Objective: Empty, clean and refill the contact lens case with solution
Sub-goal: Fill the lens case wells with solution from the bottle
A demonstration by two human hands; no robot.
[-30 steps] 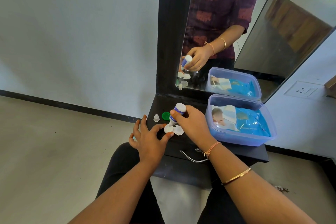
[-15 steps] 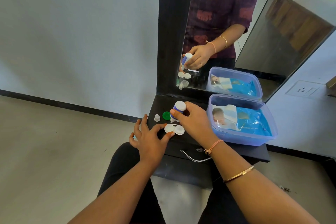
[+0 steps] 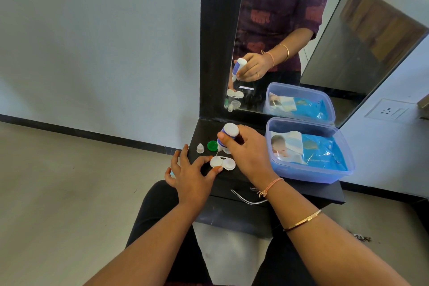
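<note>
The right hand (image 3: 249,153) grips the solution bottle (image 3: 227,137) around its body, thumb on the near side, fingers wrapped behind. The bottle is inverted and tilted: its base points up and away, its nozzle points down and toward the person's left. The long axis of the bottle runs from the raised base down to the nozzle tip, which hangs just above the left well of the contact lens case (image 3: 222,162). Nozzle and case appear apart, not touching; whether liquid is flowing cannot be determined.

The left hand (image 3: 190,175) holds nothing. Its fingers are spread, and the thumb and forefinger rest against the left and near edges of the case, steadying it on the tabletop (image 3: 290,187).

The case lies flat, both wells uncapped, its long axis running left to right across the front of the tabletop, directly between the two hands. The left well sits nearer the left hand; the right well lies under the heel of the right hand. To refill the right well, the nozzle must shift along the case's long axis toward the right hand, a short sideways move.

Behind the case stand a small clear bottle cap (image 3: 200,148) and a green case lid (image 3: 212,145); a white lid appears partly hidden behind the bottle. A blue plastic container (image 3: 308,170) occupies the right of the tabletop, well apart from the case. A mirror (image 3: 290,30) stands behind.
</note>
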